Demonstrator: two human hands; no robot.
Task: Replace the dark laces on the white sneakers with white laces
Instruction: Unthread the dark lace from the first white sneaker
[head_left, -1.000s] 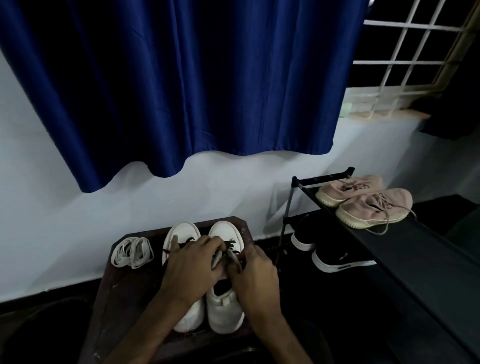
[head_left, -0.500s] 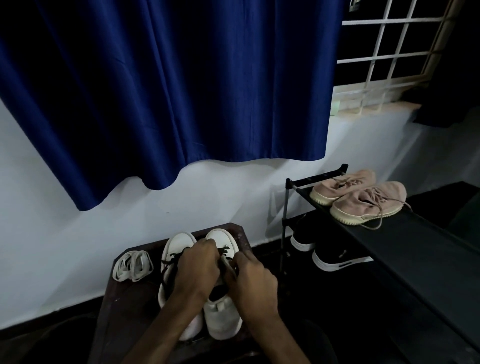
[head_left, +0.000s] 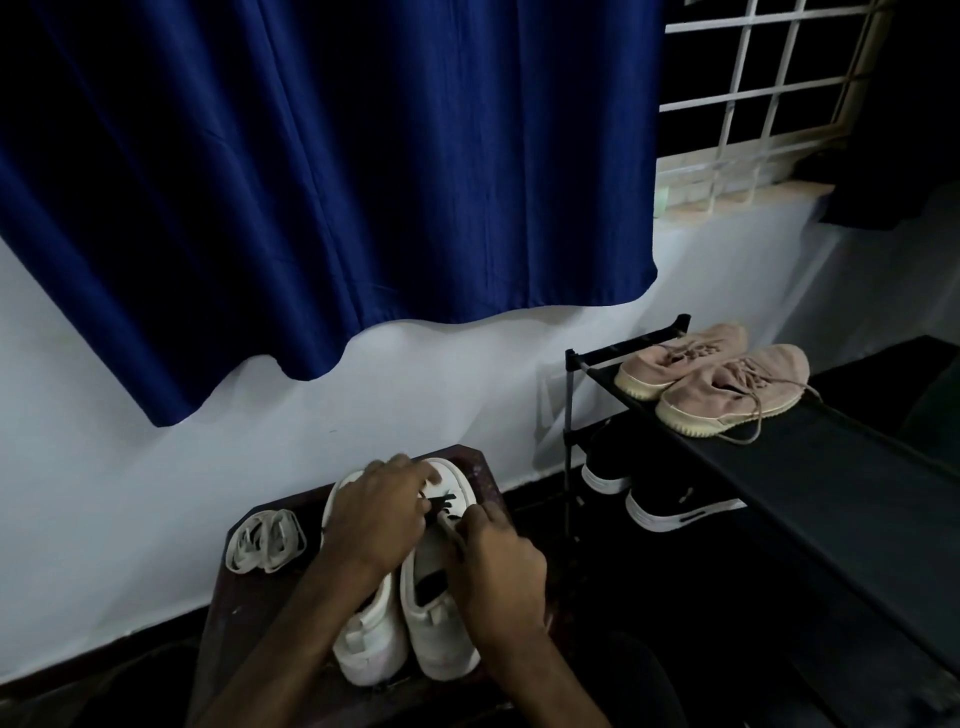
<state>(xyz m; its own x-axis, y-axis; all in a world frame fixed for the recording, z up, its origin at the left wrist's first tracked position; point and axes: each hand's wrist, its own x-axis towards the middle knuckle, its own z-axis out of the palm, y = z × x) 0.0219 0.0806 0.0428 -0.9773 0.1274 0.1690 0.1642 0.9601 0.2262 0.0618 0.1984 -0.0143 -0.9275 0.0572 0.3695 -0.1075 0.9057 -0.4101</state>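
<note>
Two white sneakers stand side by side on a dark wooden stool (head_left: 244, 603), toes toward the wall. The left sneaker (head_left: 369, 644) is half hidden under my left hand (head_left: 379, 514), which reaches across to the lacing of the right sneaker (head_left: 441, 634). The dark lace (head_left: 439, 503) shows at the right sneaker's upper eyelets. My right hand (head_left: 498, 566) pinches a strand of that lace just beside the eyelets. A bundle of white laces (head_left: 265, 540) lies on the stool to the left of the shoes.
A black shoe rack (head_left: 831, 478) stands at the right with pink sneakers (head_left: 727, 384) on top and black sneakers (head_left: 670, 504) below. A blue curtain (head_left: 322, 171) hangs over the white wall, and a barred window (head_left: 769, 98) is at the upper right.
My left hand has slid forward toward the right sneaker's toe. My right hand has drawn a lace strand out to the side. The camera has tilted slightly.
</note>
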